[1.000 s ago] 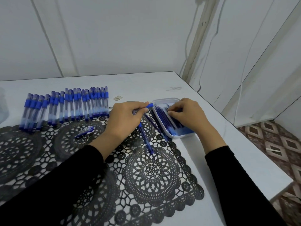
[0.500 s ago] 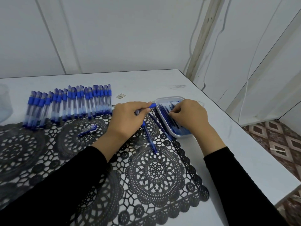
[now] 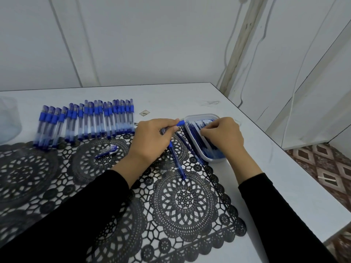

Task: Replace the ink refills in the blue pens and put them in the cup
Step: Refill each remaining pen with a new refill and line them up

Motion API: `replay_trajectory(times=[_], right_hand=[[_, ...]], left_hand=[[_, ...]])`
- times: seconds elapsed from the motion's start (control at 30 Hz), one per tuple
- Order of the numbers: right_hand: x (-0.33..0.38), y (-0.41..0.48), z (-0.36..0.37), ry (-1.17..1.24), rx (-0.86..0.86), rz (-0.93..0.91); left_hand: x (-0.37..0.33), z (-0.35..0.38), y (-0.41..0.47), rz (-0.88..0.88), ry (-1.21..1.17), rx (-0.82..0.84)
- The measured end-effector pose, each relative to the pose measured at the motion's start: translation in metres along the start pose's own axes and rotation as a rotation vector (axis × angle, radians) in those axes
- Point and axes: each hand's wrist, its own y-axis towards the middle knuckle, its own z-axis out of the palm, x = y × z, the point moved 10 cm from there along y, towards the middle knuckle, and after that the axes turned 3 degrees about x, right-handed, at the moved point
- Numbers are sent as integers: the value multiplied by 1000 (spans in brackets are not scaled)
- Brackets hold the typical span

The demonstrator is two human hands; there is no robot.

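Between the two hands, just left of the tray, a blue pen (image 3: 181,122) shows its blue end past the left hand (image 3: 152,139), whose fingers are curled round the barrel. The right hand (image 3: 222,135) reaches into the white tray (image 3: 201,116) with its fingertips bent down among the blue refills (image 3: 197,139); whether they pinch one cannot be told. Two thin blue lengths (image 3: 178,164), refills or pen bodies, lie slanted on the black lace mat (image 3: 186,202) below the left hand, beside the tray. A short blue-and-clear pen part (image 3: 106,149) lies further left on the mat. Behind it a row of blue pens (image 3: 85,120) lies side by side across the mat's far edge. A translucent cup (image 3: 7,120) stands at the far left of the white counter (image 3: 275,177).
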Motion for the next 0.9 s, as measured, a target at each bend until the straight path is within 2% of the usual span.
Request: replay_trajectory(times=[0.27, 0.43, 0.63, 0.73, 0.9], right_hand=[[25, -10, -11, 582, 10, -126], [57, -19, -8, 714, 37, -219], [118, -39, 11, 866, 186, -330], [145, -49, 30, 934, 320, -316], [171, -68, 65, 1138, 488, -237]], left_hand=[[-7, -21, -3, -38, -135, -57], [-5, -49, -13, -66, -222, -114], [6, -110, -42, 22, -241, -222], [10, -140, -59, 72, -171, -259], [31, -176, -83, 7, -116, -264]])
